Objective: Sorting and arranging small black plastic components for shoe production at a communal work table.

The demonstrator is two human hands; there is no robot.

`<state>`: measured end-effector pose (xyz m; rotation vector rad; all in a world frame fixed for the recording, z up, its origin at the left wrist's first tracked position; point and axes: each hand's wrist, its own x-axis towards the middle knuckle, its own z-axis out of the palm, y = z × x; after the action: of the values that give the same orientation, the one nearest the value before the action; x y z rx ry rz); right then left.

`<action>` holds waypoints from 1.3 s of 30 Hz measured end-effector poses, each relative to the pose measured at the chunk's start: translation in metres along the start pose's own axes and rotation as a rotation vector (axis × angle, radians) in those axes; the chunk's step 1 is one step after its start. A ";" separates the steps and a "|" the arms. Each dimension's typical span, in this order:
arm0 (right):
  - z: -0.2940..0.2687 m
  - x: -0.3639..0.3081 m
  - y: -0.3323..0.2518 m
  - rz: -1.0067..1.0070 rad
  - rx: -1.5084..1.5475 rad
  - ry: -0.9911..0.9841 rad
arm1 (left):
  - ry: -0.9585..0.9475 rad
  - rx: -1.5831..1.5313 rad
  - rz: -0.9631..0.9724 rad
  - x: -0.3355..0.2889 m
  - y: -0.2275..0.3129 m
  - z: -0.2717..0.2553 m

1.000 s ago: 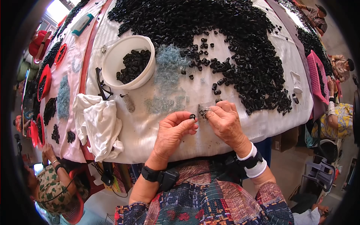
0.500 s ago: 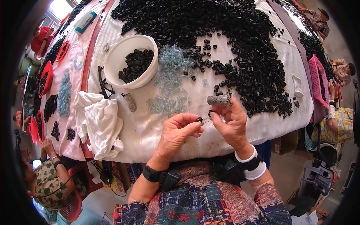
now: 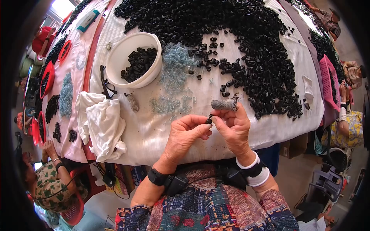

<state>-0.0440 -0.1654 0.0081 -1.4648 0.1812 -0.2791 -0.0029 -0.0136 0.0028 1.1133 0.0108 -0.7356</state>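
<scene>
My left hand point(image 3: 185, 133) pinches a small black plastic piece point(image 3: 209, 119) between thumb and fingertips, above the near part of the table. Thumb and fingers of my right hand point(image 3: 234, 129) close on the same spot from the other side. Whether they grip a second black piece there is hidden by the fingertips. A grey knitted finger sleeve point(image 3: 224, 104) covers one raised finger of my right hand. Beyond my hands lie small pale-blue coil springs point(image 3: 171, 106) and a wide spread of loose black pieces point(image 3: 266, 84).
To the left, a white bowl point(image 3: 111, 73) holds black pieces. Near it lie eyeglasses point(image 3: 106, 86), another grey finger sleeve point(image 3: 133, 103) and a white cloth point(image 3: 101, 127). A white tube point(image 3: 307, 86) and a pink basket point(image 3: 327, 82) are at right. Other people sit on both sides.
My hands have come together, so the black piece in my left fingertips now meets my right fingertips. My right hand has moved slightly left.
</scene>
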 end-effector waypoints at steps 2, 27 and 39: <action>-0.001 -0.001 0.002 -0.008 -0.046 -0.004 | 0.007 0.014 0.002 0.000 0.000 0.000; -0.006 -0.001 0.003 -0.515 -0.701 -0.089 | 0.126 0.057 -0.145 0.005 0.005 0.007; -0.007 0.006 0.008 -0.502 -0.683 -0.170 | 0.103 -0.028 -0.174 0.009 0.008 0.007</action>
<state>-0.0397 -0.1730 0.0001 -2.1979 -0.2647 -0.5287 0.0060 -0.0222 0.0090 1.1316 0.2068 -0.8301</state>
